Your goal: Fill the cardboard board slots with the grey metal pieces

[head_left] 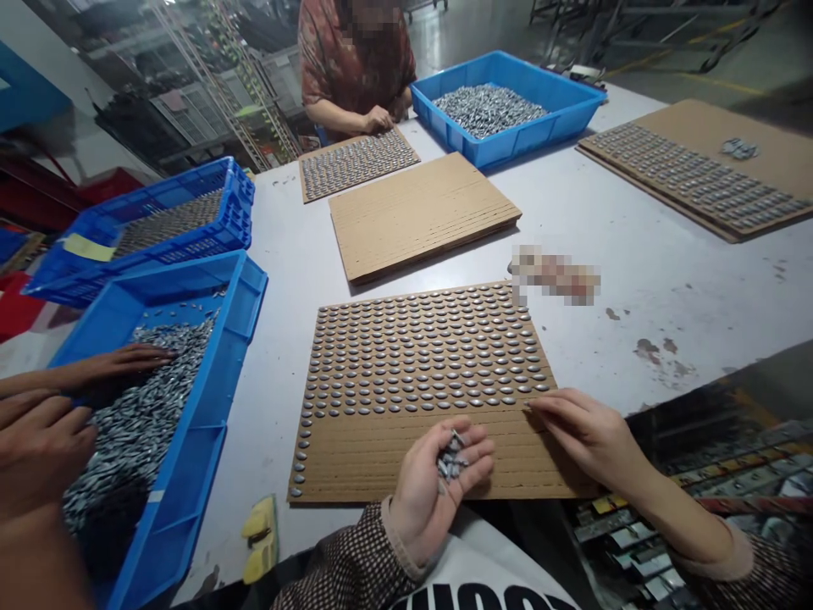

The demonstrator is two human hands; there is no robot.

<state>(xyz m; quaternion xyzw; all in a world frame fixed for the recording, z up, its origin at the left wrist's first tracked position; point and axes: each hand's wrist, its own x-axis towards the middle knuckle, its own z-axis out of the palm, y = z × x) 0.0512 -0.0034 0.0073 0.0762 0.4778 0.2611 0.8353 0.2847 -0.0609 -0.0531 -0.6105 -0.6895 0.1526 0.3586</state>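
Observation:
My left hand [412, 500] is turned palm up over the near edge of the cardboard sheet [381, 462], its fingers curled around a small pile of silvery metal pieces [452, 457]. At the sheet's right edge, my right hand [588, 436] pinches one small metal piece [527, 407] between thumb and fingertips; most of it is hidden. Rows of pointed-oval metal pieces [419, 356] cover the far part of the sheet. A single column of them runs down its left side. Bare cardboard with slit lines shows in the near part.
At left, a co-worker's hands [120, 364] reach over a blue bin [245, 318] of metal pieces. A cardboard stack [423, 216] lies beyond my sheet. Another person [356, 76] works on a filled sheet opposite, beside a blue tray [508, 144]. More filled cardboard [699, 174] lies right.

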